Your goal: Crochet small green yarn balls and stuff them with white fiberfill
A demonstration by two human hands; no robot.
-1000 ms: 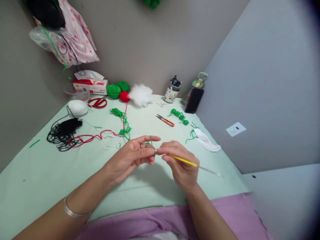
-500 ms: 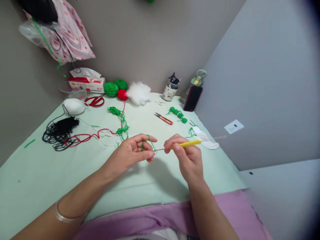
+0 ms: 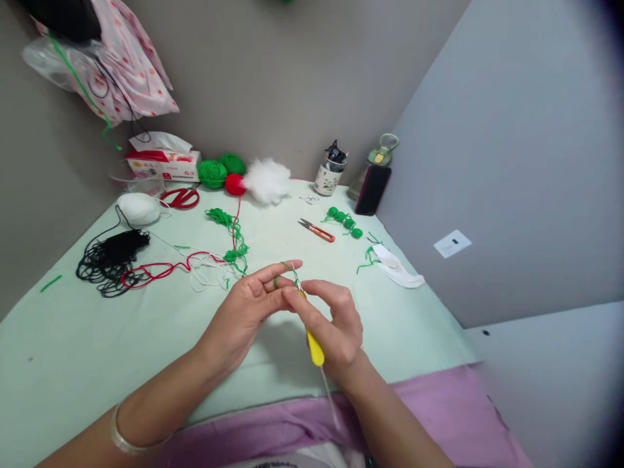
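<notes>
My left hand (image 3: 248, 305) is raised over the pale green table (image 3: 73, 338), with green yarn (image 3: 288, 272) looped round its index and middle fingers and pinched by the thumb. My right hand (image 3: 331, 328) grips a yellow-handled crochet hook (image 3: 314, 348). The hook's metal tip sits at the yarn loop on the left fingers. Its handle points back toward me. The two hands touch at the fingertips.
A black yarn tangle (image 3: 110, 257), red strand (image 3: 160, 270), white yarn ball (image 3: 138, 208) and red scissors (image 3: 179, 198) lie left. Green yarn balls (image 3: 214, 173), white stuffing (image 3: 266, 181), a tissue box (image 3: 163, 164) stand at the back. Orange snips (image 3: 316, 230), green crochet pieces (image 3: 344, 221), a jar (image 3: 327, 177), a phone (image 3: 372, 189) sit right.
My right hand has swung the crochet hook round, from pointing right to handle toward me, and moved in against the left fingers. The left hand kept its yarn loop.
</notes>
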